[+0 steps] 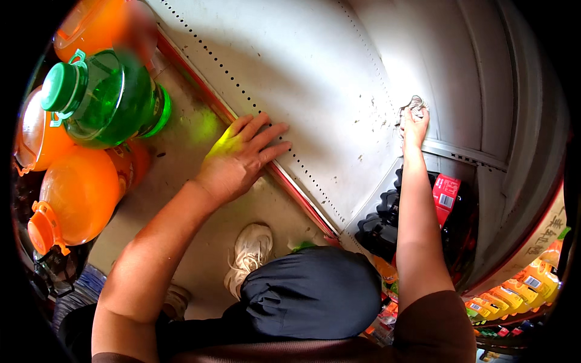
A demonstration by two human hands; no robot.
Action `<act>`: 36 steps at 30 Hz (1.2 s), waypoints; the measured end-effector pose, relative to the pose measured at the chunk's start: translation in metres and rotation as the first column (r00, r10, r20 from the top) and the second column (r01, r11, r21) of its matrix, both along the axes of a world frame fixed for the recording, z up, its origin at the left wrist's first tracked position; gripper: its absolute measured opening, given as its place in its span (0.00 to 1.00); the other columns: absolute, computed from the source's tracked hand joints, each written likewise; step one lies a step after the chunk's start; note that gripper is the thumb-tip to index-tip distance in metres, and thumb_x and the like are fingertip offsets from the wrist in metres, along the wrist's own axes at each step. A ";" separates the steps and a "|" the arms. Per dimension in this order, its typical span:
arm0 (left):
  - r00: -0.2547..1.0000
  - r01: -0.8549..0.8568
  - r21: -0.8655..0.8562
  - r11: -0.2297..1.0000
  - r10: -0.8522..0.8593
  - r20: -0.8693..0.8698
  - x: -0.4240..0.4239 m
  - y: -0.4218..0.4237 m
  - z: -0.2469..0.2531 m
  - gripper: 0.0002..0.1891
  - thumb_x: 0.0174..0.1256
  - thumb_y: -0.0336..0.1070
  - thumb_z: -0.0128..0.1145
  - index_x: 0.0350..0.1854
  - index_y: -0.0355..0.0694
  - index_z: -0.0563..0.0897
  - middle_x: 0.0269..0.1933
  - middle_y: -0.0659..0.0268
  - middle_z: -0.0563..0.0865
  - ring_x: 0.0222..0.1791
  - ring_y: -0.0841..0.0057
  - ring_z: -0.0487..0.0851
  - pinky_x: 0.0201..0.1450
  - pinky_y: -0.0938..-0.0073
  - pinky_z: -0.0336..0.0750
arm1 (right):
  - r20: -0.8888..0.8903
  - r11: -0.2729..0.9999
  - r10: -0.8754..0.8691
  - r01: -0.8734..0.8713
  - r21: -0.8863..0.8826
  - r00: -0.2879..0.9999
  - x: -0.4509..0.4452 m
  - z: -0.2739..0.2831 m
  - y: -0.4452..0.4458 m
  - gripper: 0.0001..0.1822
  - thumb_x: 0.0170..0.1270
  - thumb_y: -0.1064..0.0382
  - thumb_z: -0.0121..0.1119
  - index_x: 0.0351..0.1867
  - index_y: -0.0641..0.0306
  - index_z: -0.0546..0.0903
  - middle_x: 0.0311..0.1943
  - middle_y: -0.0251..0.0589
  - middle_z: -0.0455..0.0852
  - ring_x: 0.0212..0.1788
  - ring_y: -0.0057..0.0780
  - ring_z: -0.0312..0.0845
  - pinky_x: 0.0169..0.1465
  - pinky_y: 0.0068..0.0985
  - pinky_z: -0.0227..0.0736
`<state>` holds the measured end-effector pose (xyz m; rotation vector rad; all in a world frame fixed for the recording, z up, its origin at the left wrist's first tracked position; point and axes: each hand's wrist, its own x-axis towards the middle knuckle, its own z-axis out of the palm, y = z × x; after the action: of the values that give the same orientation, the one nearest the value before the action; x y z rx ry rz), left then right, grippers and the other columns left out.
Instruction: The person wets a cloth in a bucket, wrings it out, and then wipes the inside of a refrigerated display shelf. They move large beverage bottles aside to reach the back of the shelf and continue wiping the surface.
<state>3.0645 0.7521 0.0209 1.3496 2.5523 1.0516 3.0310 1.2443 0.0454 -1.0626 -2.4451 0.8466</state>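
Note:
Spread flat, my left hand (247,154) rests across the front edge of a white metal shelf (313,104), its fingertips by a row of small holes. My right hand (415,125) reaches to the rear of this shelf and grips a crumpled striped cloth (414,104). The cloth is pressed where the shelf meets the grey back panel (454,81). Dark specks and smudges mark the shelf surface to the left of the cloth. A red strip (297,204) runs along the shelf's front edge, below my left hand.
Large bottles of orange drink (79,195) and a green bottle (104,100) stand on the floor at left. Dark bottles with a red label (446,193) sit beside my right forearm. Yellow drink bottles (522,281) line a shelf at lower right. My knee (313,295) is bent close to the shelf.

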 end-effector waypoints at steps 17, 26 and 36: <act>1.000 0.009 0.089 0.996 -0.009 0.001 -0.004 0.007 -0.007 0.19 0.69 0.38 0.46 0.61 0.45 0.79 0.69 0.59 0.74 0.69 0.53 0.67 0.74 0.49 0.59 | -0.159 0.507 -0.045 0.160 0.847 0.986 0.014 0.156 0.082 0.16 0.64 0.65 0.57 0.53 0.66 0.80 0.53 0.52 0.83 0.54 0.48 0.80 0.58 0.39 0.74; 1.000 0.006 0.143 0.990 -0.006 -0.004 -0.004 0.015 -0.005 0.26 0.56 0.31 0.60 0.61 0.47 0.79 0.69 0.61 0.73 0.67 0.55 0.69 0.71 0.50 0.61 | 0.074 0.183 0.063 -0.084 0.980 0.995 0.037 0.198 0.110 0.16 0.58 0.66 0.62 0.50 0.54 0.83 0.49 0.49 0.82 0.52 0.51 0.77 0.56 0.47 0.71; 0.999 -0.017 0.067 0.998 0.021 -0.050 -0.002 0.000 -0.007 0.31 0.50 0.31 0.67 0.62 0.48 0.79 0.71 0.64 0.72 0.69 0.57 0.68 0.72 0.53 0.62 | 0.205 0.551 -0.087 -0.124 0.825 0.975 0.032 0.089 0.053 0.14 0.60 0.65 0.62 0.48 0.50 0.82 0.50 0.45 0.80 0.54 0.46 0.77 0.57 0.41 0.72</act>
<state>3.0626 0.7523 0.0134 1.3880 2.5933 1.1302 3.0632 1.2970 0.1343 -0.7427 -2.5249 -0.5158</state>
